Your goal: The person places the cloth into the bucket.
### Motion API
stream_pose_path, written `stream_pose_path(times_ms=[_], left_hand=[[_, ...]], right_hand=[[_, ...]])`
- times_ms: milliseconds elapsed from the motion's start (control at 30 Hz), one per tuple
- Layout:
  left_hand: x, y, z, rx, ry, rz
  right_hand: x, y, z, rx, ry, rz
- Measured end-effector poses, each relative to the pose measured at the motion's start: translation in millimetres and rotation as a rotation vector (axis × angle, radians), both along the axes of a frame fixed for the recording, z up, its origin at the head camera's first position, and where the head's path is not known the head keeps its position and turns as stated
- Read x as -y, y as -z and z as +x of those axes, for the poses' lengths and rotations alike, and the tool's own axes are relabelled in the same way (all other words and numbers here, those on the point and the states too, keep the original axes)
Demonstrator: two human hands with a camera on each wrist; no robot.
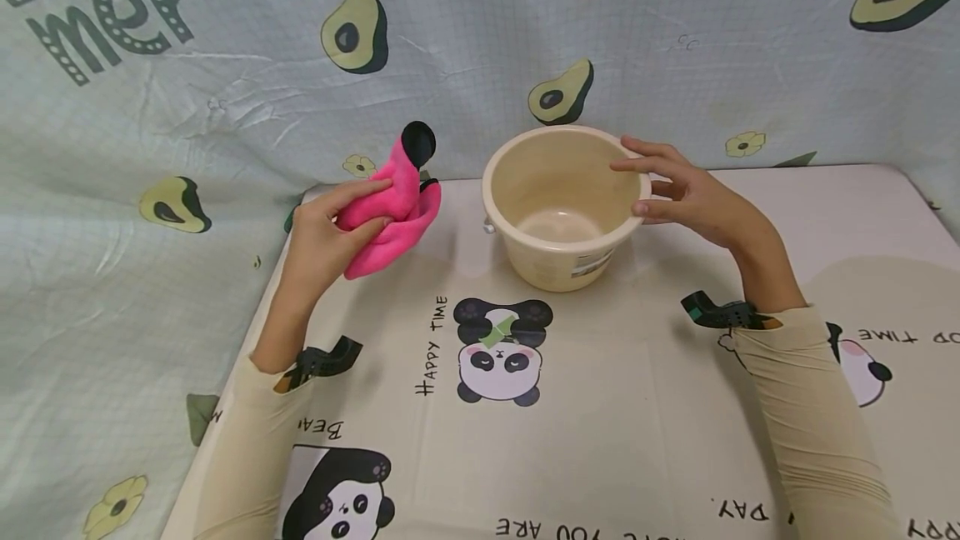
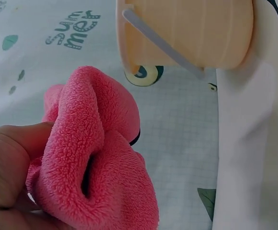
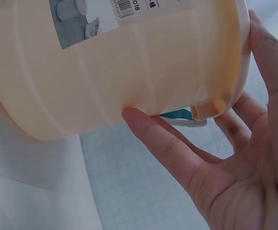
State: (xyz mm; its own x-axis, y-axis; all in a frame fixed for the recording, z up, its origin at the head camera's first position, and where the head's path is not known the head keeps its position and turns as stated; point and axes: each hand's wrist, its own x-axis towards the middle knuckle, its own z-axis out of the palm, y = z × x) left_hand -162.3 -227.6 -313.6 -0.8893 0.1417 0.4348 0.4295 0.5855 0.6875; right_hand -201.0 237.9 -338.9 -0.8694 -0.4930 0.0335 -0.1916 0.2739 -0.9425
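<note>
A pink fleecy cloth item [image 1: 397,215] with a round black patch is bunched up in my left hand [image 1: 322,236]. The thumb and fingers pinch it above the table's left side. Close up, the pink fabric [image 2: 95,158] looks thick and folded, with a dark slit. To its right stands a cream plastic bucket [image 1: 555,265], upright with its mouth up and its visible inside bare. My right hand [image 1: 693,198] holds the bucket's right rim, with some fingers over the edge and others outside. In the right wrist view one fingertip [image 3: 134,115] touches the outer wall.
The table [image 1: 615,407] has a pale cover printed with pandas and lettering. A light curtain [image 1: 465,40] with avocado prints hangs close behind the bucket. The bucket's grey handle [image 2: 162,43] hangs down its side, and a label [image 3: 95,19] is on its wall.
</note>
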Motion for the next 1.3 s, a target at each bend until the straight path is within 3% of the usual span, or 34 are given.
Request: stream_pose_path(times_ms=[567,867,1100,1300], left_hand=[[-24.0,-31.8,7.1,-0.185,0.121,0.201],[-37.4,-49.9,10.2,-0.234,0.128,0.209],[-47.2,-60.5,10.0,-0.294,0.176,0.242],[-57.3,-68.9,3.8,-0.343,0.245,0.229]], right_hand=[[-2.9,0.0,-4.0,-0.017,0.003,0.061],[-2.0,-0.6,-4.7,-0.02,0.008,0.062],[-3.3,1.2,-3.3,-0.027,0.002,0.056],[-3.2,1.5,-4.7,-0.04,0.002,0.059]])
